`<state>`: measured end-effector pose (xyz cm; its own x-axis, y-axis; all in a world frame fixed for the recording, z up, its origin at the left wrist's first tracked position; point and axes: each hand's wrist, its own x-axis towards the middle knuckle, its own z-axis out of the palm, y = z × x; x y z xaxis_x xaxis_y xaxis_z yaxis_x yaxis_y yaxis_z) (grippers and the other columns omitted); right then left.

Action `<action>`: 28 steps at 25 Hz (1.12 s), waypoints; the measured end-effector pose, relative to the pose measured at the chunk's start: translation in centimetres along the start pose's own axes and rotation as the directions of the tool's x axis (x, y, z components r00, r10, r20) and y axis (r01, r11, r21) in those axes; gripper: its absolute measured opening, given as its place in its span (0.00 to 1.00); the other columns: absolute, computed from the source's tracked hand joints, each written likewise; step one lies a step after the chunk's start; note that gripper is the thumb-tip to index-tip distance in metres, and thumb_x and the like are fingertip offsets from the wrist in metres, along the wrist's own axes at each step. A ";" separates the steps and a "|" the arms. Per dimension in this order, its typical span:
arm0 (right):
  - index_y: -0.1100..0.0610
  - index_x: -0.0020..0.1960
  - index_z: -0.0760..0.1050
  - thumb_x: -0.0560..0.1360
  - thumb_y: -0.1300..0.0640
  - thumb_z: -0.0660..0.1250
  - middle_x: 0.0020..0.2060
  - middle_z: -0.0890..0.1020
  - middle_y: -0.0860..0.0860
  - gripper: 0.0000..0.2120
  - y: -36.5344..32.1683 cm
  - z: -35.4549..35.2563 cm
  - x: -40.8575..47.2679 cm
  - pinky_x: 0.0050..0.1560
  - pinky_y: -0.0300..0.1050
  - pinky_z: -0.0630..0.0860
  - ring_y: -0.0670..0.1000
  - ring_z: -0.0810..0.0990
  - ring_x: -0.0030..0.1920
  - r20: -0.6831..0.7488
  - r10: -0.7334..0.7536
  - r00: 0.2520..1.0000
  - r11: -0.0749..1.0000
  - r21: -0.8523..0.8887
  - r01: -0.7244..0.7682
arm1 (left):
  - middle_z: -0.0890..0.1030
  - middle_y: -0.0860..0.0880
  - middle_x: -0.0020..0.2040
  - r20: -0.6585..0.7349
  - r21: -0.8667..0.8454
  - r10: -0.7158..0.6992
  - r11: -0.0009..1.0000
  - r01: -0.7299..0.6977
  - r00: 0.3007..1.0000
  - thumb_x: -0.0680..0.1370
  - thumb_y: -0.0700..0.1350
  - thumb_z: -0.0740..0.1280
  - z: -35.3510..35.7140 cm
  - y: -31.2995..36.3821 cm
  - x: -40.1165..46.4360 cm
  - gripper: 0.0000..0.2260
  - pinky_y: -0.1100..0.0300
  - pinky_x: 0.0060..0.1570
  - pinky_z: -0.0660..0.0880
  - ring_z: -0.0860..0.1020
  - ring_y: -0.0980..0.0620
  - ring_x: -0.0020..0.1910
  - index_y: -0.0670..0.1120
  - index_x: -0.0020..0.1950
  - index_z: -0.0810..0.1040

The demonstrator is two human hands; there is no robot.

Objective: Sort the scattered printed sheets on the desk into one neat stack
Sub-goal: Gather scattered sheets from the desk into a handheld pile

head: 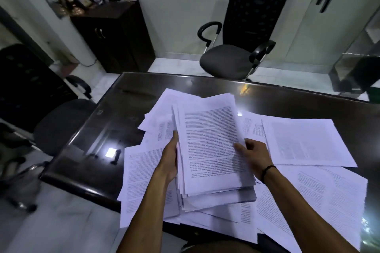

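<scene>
- From the head view I take the desk (287, 96) as my landmark: its dark glossy top has bare room along the far edge and toward the left corner, where a ceiling light is mirrored.
- Beyond the desk's far edge stands an office chair (244, 33) on a pale floor; off its left edge sits a second chair (41, 96), and further back a dark cabinet (115, 35).
- My left hand (169, 160) grips the left edge of the stack (211, 146), fingers under it and thumb along the side.
- My right hand (256, 158) holds the stack's right edge, thumb pressed on the top page, with a dark band on the wrist.
- The stack is held over the near middle of the desk, pale sheets of dense black text, its edges ragged and fanned at the near end.
- Loose sheets (304, 141) lie spread on the desk around and beneath the stack, some overhanging the near edge.
- Print is too blurred to read; I think the stack is lifted clear of the sheets below, though I cannot be sure.
- The desk's right end is cut off by the frame.
</scene>
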<state>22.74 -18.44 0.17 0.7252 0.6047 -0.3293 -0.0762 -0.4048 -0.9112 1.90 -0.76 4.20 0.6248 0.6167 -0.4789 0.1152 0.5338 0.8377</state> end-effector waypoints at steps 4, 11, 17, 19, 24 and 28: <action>0.62 0.40 0.82 0.74 0.48 0.72 0.37 0.84 0.55 0.17 -0.8 1.4 0.0 0.43 0.53 0.78 0.53 0.79 0.39 0.070 -0.004 0.998 0.999 0.043 0.001 | 0.84 0.49 0.63 -0.092 0.050 0.031 0.998 -0.026 0.995 0.82 0.49 0.67 -2.5 -1.0 -0.4 0.17 0.43 0.68 0.74 0.81 0.48 0.63 0.49 0.71 0.76; 0.55 0.41 0.85 0.69 0.53 0.78 0.38 0.87 0.51 0.07 -2.7 1.4 -0.2 0.44 0.46 0.80 0.53 0.83 0.39 -0.044 -0.003 0.999 0.998 0.057 0.006 | 0.84 0.46 0.61 -0.115 0.010 0.026 1.000 -0.025 0.993 0.82 0.47 0.67 -3.8 -1.1 -0.1 0.15 0.43 0.64 0.77 0.82 0.44 0.61 0.46 0.69 0.78; 0.62 0.49 0.83 0.78 0.59 0.69 0.42 0.85 0.56 0.07 -3.3 -1.0 1.1 0.46 0.47 0.81 0.55 0.81 0.43 -0.038 0.004 0.999 0.993 0.119 0.001 | 0.86 0.45 0.57 -0.259 -0.022 0.032 0.999 -0.039 0.965 0.82 0.46 0.67 -5.7 -0.5 0.4 0.13 0.45 0.57 0.81 0.84 0.42 0.56 0.45 0.65 0.80; 0.59 0.46 0.82 0.79 0.59 0.68 0.44 0.84 0.57 0.06 -3.4 -2.3 1.5 0.50 0.50 0.80 0.56 0.81 0.44 -0.065 0.036 0.997 0.989 0.147 -0.026 | 0.86 0.46 0.57 -0.293 -0.046 0.045 0.997 -0.061 0.955 0.83 0.46 0.66 -6.5 -0.1 0.4 0.11 0.50 0.50 0.82 0.84 0.44 0.55 0.47 0.64 0.80; 0.57 0.47 0.82 0.79 0.58 0.67 0.46 0.84 0.58 0.06 -3.8 -3.1 1.2 0.52 0.52 0.79 0.57 0.81 0.45 -0.034 0.045 0.998 0.988 0.147 -0.040 | 0.85 0.45 0.60 -0.295 -0.026 0.061 0.997 -0.072 0.953 0.83 0.47 0.66 -7.8 -0.5 1.2 0.14 0.46 0.55 0.81 0.84 0.42 0.57 0.45 0.68 0.78; 0.60 0.47 0.82 0.79 0.58 0.68 0.44 0.84 0.56 0.07 -3.8 -3.1 1.0 0.49 0.53 0.78 0.55 0.80 0.44 0.014 0.007 1.000 0.999 0.054 -0.008 | 0.85 0.45 0.60 -0.291 -0.026 0.060 0.997 -0.070 0.955 0.83 0.45 0.66 -7.5 -0.8 1.4 0.13 0.43 0.59 0.79 0.84 0.42 0.57 0.45 0.67 0.79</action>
<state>25.87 -18.43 4.10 0.7151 0.6110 -0.3394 -0.1190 -0.3722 -0.9205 -3.14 4.03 0.88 0.3790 0.7891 -0.4835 0.0510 0.5038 0.8623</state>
